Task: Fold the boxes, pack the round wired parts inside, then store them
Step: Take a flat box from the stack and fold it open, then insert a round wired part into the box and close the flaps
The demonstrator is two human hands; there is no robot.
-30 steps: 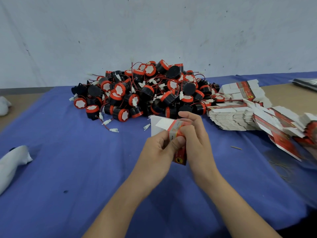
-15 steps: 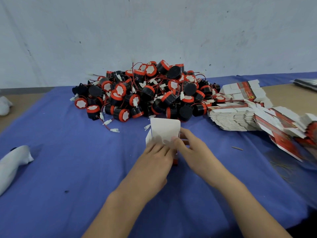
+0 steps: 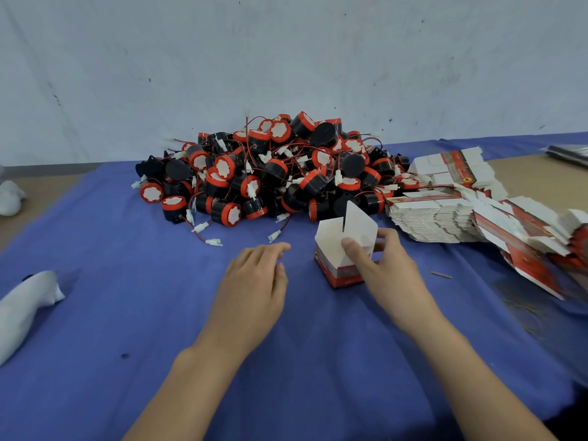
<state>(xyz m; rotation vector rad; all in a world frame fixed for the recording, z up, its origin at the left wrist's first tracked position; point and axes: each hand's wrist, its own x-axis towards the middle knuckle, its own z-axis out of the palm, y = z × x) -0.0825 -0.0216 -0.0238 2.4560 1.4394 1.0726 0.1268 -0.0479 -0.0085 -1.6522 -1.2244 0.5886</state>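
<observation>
Blue cloth point(image 3: 127, 329) covers the table in front of you, and a scuffed white wall point(image 3: 286, 58) stands behind it. Your right hand point(image 3: 391, 275) grasps the folded box point(image 3: 334, 272), which stands upright on the cloth just right of centre. Your thumb point(image 3: 353, 251) presses its near white flap and your fingers curl round its far side. The box's red printed body sits low, with the white top flaps standing up and open. Your left hand point(image 3: 254, 281) is released, palm down and fingers relaxed, holding nothing, a little apart from the box on its left. You cannot tell whether it touches the cloth. Beyond both hands, against the wall, the round wired parts point(image 3: 270, 173) lie heaped in a pile of black and red bodies with red leads and white plugs. A few plugs trail onto the cloth near your left fingertips. To your right, the flat unfolded boxes point(image 3: 439, 218) lie in slumped stacks, touching the pile's right edge. A small thin sliver point(image 3: 440, 275) lies on the cloth just right of your right hand. A white bundle of fabric point(image 3: 28, 300) rests at the left edge.
</observation>
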